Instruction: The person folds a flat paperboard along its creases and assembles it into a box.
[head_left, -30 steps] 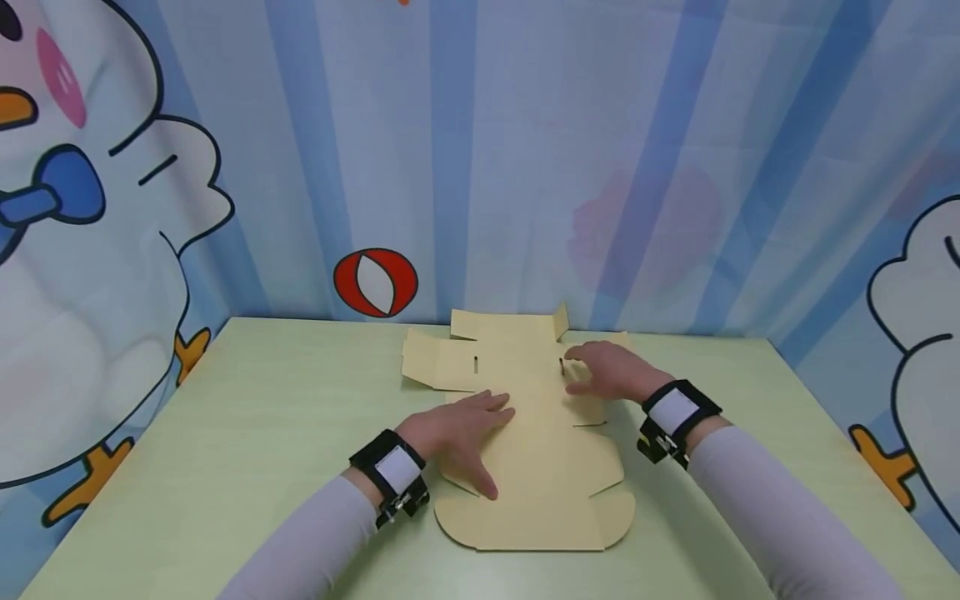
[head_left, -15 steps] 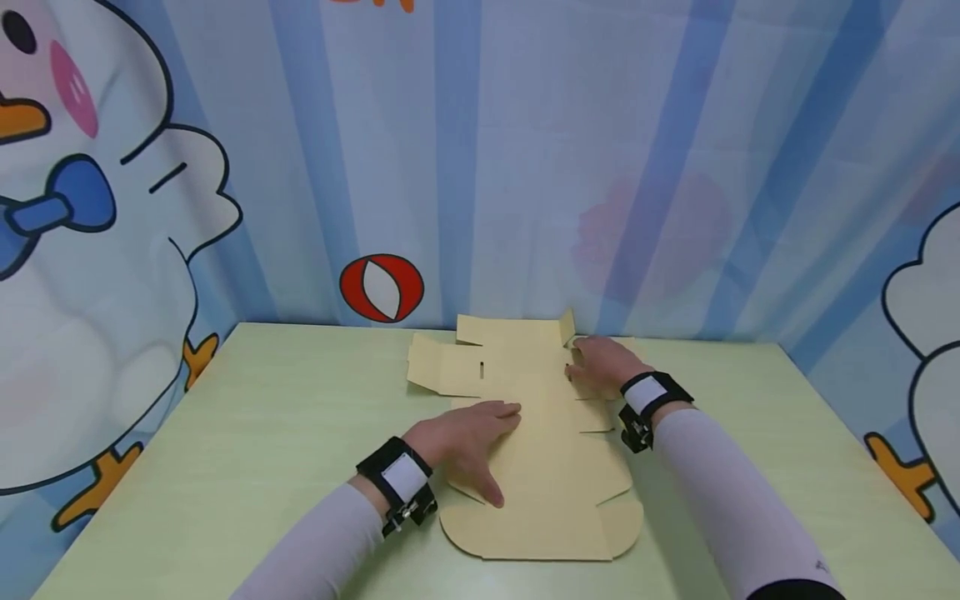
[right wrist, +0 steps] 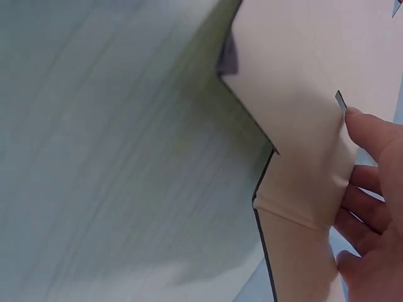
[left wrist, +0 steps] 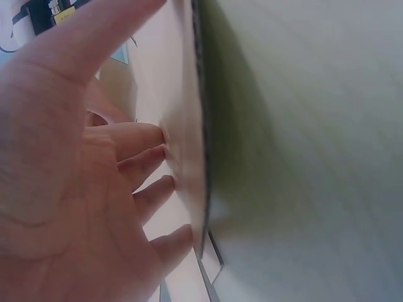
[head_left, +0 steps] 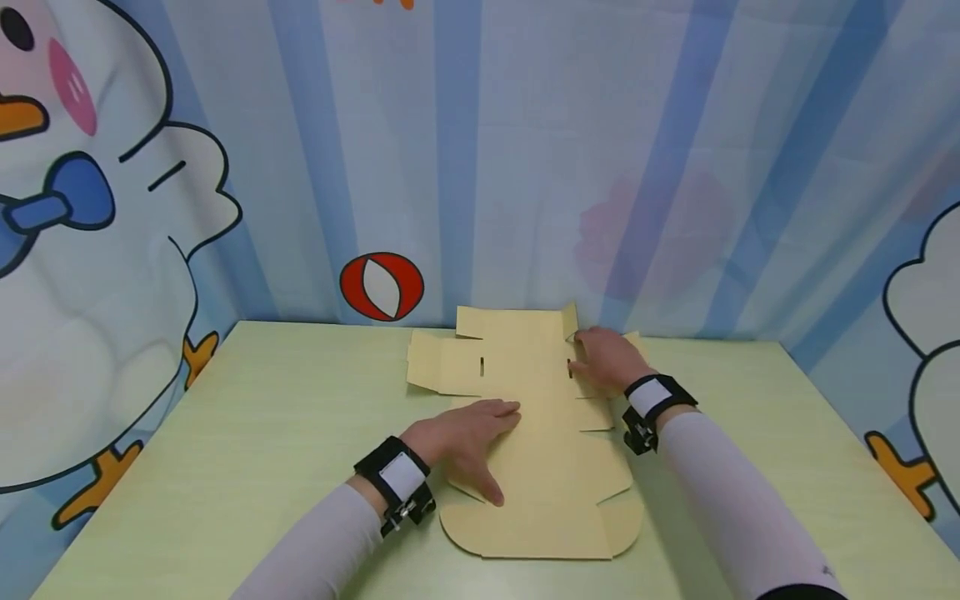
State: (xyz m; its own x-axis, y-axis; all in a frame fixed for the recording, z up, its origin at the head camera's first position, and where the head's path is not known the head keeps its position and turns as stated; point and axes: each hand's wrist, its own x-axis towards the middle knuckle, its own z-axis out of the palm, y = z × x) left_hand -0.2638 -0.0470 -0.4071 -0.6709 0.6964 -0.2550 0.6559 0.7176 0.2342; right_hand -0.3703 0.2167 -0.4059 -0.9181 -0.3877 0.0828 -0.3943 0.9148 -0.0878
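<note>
Cardboard blank (head_left: 551, 467), lying unfolded on the table (head_left: 300, 375). Creasing of its right-hand side flap (right wrist: 296, 242) appears in hand: the left hand (head_left: 467, 437), fingers spread, steadies the middle; the right hand (head_left: 609, 360), fingers apart, touches beside a slot (head_left: 569, 368). Even pressure along the fold seems called for next.

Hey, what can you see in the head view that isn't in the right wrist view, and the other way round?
Only the head view: the red and white ball and blue bow printed on the backdrop, plus both pale sleeves.

Only the right wrist view: the inner side of the right hand, and a crease across the flap beside it.

Both: the right hand at the tan cardboard, a slit by its thumb, and the tabletop.
</note>
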